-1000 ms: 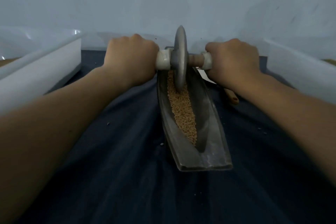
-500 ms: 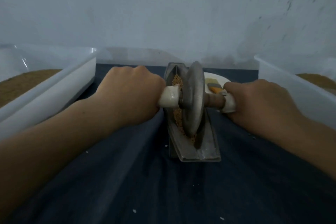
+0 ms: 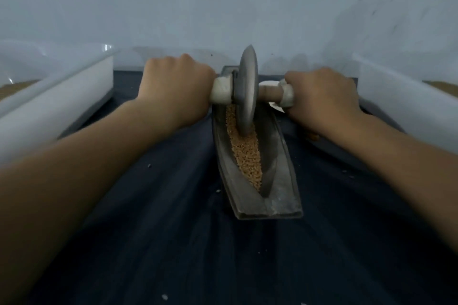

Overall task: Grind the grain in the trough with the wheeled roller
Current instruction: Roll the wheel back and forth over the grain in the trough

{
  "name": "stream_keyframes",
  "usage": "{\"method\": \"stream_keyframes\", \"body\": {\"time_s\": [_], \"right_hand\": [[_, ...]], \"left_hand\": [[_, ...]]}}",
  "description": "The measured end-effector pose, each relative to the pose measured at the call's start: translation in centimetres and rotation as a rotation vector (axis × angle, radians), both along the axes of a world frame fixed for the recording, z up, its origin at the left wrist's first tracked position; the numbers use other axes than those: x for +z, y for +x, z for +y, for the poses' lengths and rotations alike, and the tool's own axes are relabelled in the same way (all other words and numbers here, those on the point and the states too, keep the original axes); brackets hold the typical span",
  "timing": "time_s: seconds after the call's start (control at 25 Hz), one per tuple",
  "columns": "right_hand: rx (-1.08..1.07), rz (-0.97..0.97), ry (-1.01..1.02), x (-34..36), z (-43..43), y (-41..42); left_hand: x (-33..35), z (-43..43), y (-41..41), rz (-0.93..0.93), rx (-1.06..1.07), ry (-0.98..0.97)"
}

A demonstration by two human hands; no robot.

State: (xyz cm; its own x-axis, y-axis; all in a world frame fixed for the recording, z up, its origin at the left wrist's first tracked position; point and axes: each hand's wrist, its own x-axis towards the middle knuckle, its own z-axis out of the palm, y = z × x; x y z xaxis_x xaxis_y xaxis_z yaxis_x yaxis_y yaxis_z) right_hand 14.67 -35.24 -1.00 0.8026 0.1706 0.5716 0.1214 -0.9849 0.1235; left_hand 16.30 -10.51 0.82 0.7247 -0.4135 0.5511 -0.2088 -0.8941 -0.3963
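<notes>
The metal trough [image 3: 282, 181] lies on a dark blue cloth [image 3: 161, 230], right in front of the person and between their forearms. Its long axis runs straight away from them, leaning a touch to the left toward the far end. The near end is squared off, and the groove inside narrows to a point just short of it. Tan grain [image 3: 247, 156] fills the groove in a strip from that point up to the wheeled roller [image 3: 246, 91]. The roller stands upright on its rim in the groove, up in the far half of the trough, with its thin edge in line with the trough's length. Its axle lies crosswise, left to right, and slightly lower on the right. The left hand [image 3: 173, 89] is wrapped tight round the left handle, with only a pale stub [image 3: 221, 93] showing beside the disc. The right hand [image 3: 322, 99] is closed round the right handle in the same way, knuckles up. Both wrists sit low, close to the cloth. A long white tub [image 3: 62, 99] runs along the left, and another [image 3: 396, 99] along the right, with tan material just visible in each. A pale wall [image 3: 223, 7] is behind. A few specks dot the cloth.
</notes>
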Motion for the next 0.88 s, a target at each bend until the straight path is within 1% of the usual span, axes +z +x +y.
{"method": "stream_keyframes", "body": {"time_s": [0.12, 0.2, 0.32, 0.48, 0.6, 0.68, 0.76, 0.88], "right_hand": [[0.005, 0.034, -0.067, 0.8, 0.2, -4.7], [0.015, 0.007, -0.117, 1.4, -0.1, -7.5], [0.034, 0.004, -0.144, 2.0, -0.7, -8.9], [-0.028, -0.053, -0.169, 1.3, 0.0, -4.3], [-0.072, -0.063, -0.109, 0.9, 0.7, 0.7], [-0.081, -0.049, -0.077, 0.6, 0.6, 2.4], [-0.057, -0.057, -0.074, 0.6, 0.4, 2.4], [-0.024, -0.062, -0.108, 0.9, 0.4, -0.4]], "left_hand": [[-0.3, 1.1, -4.2, 0.017, -0.036, 0.002], [-0.2, 2.0, -6.4, 0.046, -0.041, -0.011], [-0.2, 2.5, -7.2, 0.078, -0.045, -0.021], [-1.2, 2.0, -3.3, 0.129, -0.006, -0.087], [-1.0, 0.9, 0.4, 0.093, 0.030, -0.088], [-0.4, 0.2, 1.8, 0.084, 0.050, -0.100], [-0.2, 0.1, 1.7, 0.110, 0.054, -0.099], [-0.7, 0.6, -1.1, 0.099, 0.020, -0.082]]}}
